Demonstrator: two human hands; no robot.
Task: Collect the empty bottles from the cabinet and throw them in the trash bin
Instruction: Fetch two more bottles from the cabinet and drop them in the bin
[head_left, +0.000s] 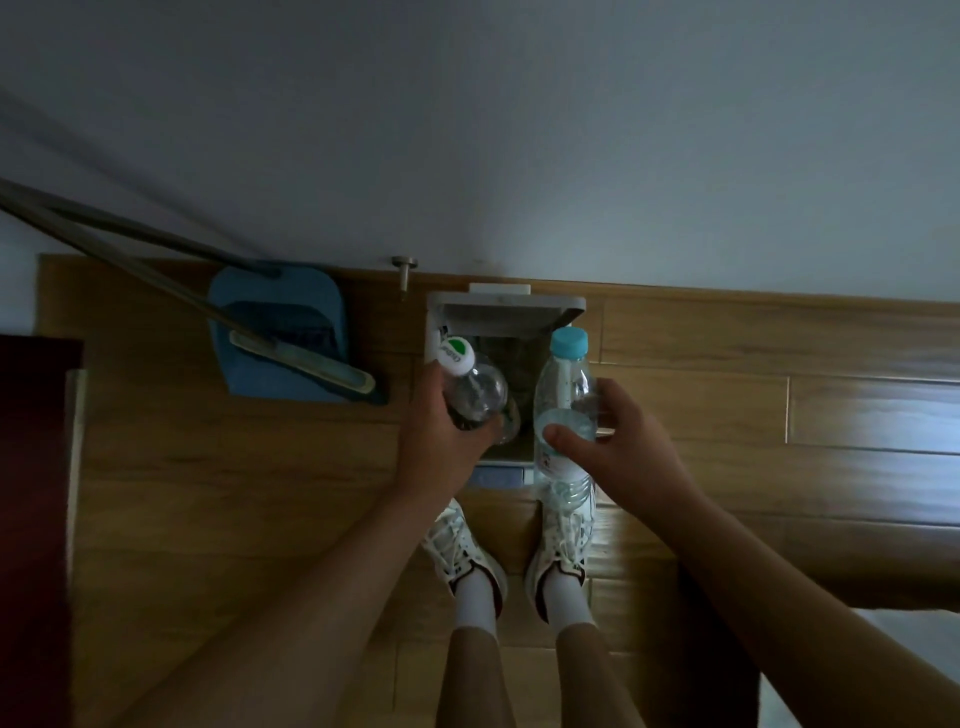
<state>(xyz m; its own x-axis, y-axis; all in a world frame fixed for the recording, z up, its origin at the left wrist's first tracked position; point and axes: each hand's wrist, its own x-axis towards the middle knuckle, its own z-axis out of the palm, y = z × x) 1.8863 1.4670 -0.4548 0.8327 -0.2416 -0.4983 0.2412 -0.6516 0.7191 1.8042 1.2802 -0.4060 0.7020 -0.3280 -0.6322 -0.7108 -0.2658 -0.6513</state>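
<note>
Two hands hover above the open trash bin (506, 314). Left hand (441, 436) grips the white-capped bottle (475, 389), right hand (618, 441) the blue-capped bottle (563, 395), caps toward the wall (519, 156).

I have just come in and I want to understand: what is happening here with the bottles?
A person stands over a white trash bin whose lid is open. The left hand grips a clear bottle with a white-and-green cap, and the right hand holds a clear bottle with a blue cap. Both bottles are held above the bin, not yet dropped. A blue dustpan lies to the left of the bin.
</note>
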